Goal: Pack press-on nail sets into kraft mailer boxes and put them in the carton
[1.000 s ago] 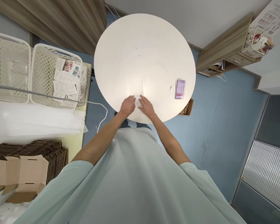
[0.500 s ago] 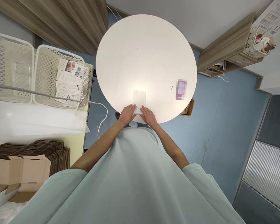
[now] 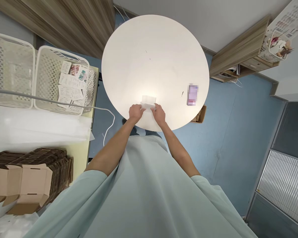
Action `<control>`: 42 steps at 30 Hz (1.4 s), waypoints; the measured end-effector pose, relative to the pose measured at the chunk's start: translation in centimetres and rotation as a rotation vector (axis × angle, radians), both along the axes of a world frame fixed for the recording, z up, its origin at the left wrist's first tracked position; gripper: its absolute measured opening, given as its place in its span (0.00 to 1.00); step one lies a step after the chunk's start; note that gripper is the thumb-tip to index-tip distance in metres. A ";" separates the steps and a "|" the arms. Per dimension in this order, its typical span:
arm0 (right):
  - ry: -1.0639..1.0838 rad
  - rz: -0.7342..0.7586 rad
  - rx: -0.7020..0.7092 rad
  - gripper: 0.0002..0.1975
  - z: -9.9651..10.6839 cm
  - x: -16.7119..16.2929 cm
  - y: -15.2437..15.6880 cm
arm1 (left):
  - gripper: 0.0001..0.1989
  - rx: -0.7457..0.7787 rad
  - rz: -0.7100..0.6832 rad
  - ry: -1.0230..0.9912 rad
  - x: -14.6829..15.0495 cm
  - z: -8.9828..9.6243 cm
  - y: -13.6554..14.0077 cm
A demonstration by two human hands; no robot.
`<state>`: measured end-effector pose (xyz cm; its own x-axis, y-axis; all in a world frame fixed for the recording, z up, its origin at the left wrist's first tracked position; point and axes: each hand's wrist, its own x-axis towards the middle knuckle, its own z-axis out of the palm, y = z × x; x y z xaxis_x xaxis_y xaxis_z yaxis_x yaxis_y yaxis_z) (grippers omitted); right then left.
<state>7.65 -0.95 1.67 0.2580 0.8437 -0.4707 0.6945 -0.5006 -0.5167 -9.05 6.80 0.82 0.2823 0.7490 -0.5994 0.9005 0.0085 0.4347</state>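
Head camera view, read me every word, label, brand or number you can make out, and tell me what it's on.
No text can be read.
Cards in the white basket: printed lines, too small.
Wall poster: too small.
Purple item on the table: pixelated.
White sheet in the hands: no print visible.
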 end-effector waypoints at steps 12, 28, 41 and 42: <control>-0.095 0.266 0.106 0.24 -0.3 -0.9 1.3 | 0.27 0.174 -0.207 -0.204 2.5 0.9 -0.5; -0.028 0.122 0.022 0.27 0.7 -1.7 -1.2 | 0.33 -0.075 0.335 -0.126 -1.7 1.8 -4.9; 0.235 -0.109 0.024 0.25 0.7 3.9 -0.6 | 0.28 -0.189 0.317 -0.286 4.7 1.2 -2.1; 0.206 -0.131 0.015 0.25 0.4 4.5 -0.7 | 0.30 -0.186 0.300 -0.279 5.2 1.0 -2.1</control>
<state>12.14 -1.61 2.07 0.2656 0.8164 -0.5128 0.5030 -0.5711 -0.6487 -3.89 4.71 1.83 0.2392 0.7093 -0.6631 0.6948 0.3521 0.6272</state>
